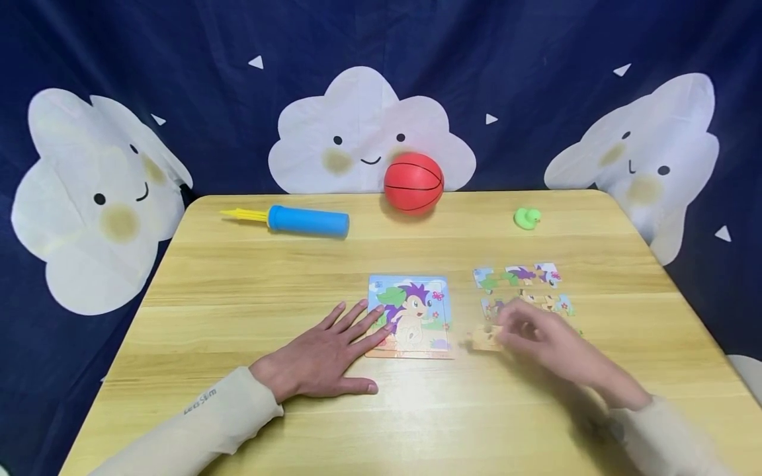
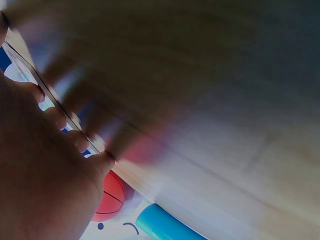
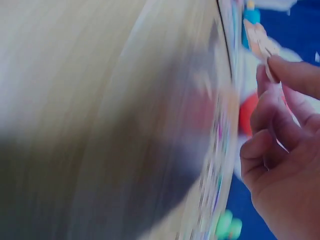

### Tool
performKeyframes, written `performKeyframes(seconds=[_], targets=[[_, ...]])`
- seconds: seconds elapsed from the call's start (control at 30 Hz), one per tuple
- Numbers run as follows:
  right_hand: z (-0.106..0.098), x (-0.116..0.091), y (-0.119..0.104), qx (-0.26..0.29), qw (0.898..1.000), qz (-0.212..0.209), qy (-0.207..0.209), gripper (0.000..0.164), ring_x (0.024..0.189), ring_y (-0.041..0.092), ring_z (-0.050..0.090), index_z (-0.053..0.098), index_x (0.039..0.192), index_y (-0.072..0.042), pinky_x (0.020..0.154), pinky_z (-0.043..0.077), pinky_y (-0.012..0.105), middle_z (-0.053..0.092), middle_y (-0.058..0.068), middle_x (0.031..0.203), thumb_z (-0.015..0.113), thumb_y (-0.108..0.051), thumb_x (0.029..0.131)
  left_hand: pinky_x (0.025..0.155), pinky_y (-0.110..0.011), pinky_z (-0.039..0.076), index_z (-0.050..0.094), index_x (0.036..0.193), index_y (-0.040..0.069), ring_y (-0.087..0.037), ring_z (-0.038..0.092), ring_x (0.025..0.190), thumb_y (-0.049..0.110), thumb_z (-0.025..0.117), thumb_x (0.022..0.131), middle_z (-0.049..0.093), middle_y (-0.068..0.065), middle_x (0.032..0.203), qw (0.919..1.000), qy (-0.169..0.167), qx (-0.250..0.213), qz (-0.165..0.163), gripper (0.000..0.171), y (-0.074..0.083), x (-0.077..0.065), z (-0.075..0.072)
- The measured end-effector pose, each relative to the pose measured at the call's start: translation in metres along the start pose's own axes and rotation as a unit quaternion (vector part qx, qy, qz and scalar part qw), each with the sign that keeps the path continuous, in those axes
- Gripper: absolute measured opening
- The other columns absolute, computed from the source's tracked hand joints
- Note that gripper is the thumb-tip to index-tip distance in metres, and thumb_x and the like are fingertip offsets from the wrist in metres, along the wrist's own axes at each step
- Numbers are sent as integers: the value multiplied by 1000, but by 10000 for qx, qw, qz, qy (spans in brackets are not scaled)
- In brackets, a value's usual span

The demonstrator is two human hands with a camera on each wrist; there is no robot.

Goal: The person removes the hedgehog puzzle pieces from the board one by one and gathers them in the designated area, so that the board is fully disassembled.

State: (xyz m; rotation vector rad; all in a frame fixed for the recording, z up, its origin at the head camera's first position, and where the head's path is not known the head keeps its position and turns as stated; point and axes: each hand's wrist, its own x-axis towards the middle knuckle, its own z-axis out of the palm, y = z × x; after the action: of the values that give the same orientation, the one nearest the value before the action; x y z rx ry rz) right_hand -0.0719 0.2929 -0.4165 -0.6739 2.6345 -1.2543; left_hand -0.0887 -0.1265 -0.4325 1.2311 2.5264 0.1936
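Note:
A square puzzle board [image 1: 440, 281] printed with a purple-haired hedgehog lies mid-table. My left hand [image 1: 324, 357] is spread flat with fingers straight, its fingertips resting over the board's left side. In the left wrist view the same hand [image 2: 50, 175] lies palm down along the tabletop. To the right of the board, my right hand [image 1: 550, 337] pinches an orange-tan puzzle piece [image 1: 485, 338] between thumb and fingers. The right wrist view shows this piece [image 3: 257, 40] raised at the fingertips. Loose puzzle pieces [image 1: 520, 275] lie in rows beyond the right hand, which partly hides them.
Along the back of the table are a blue pump [image 1: 309, 222] with a yellow nozzle, a red ball [image 1: 414, 184] and a green toy duck [image 1: 526, 219]. A dark blue curtain [image 1: 226, 132] with white clouds hangs behind the wooden table [image 1: 250, 277].

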Motion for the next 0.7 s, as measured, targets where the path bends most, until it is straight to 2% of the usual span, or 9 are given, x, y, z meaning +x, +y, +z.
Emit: performKeyframes(seconds=[0.17,0.33,0.53,0.7], targets=[[-32,-24,21,-141,9992,337,175,21,78,10,62,69,108,-21,66,52,24,68,-5,89,76,-2,100,139,-60,11,20,176,27,-36,5,172,75,47,106,8,-5,186,10000,-11,5,-42,90,-1,-1,-1],[-52,-38,35,-350,9978,550,127,19,74,11,62,70,103,-22,61,48,25,68,-3,84,76,-4,101,138,-60,12,20,177,27,-36,5,172,75,47,106,8,-6,186,10000,0,58,-28,90,-1,0,-1],[-56,-42,44,-671,9959,610,45,21,75,7,60,71,100,-24,62,46,24,67,-7,86,78,-4,100,138,-60,13,20,176,27,-36,6,172,76,46,106,9,-5,185,9999,3,117,5,90,-1,1,0],[-53,-38,50,-1178,9924,306,193,27,80,0,59,72,100,-24,68,49,18,69,-12,93,82,0,94,138,-61,12,18,177,28,-35,5,172,75,46,106,8,-5,186,10000,-29,64,-17,90,-1,1,0]])
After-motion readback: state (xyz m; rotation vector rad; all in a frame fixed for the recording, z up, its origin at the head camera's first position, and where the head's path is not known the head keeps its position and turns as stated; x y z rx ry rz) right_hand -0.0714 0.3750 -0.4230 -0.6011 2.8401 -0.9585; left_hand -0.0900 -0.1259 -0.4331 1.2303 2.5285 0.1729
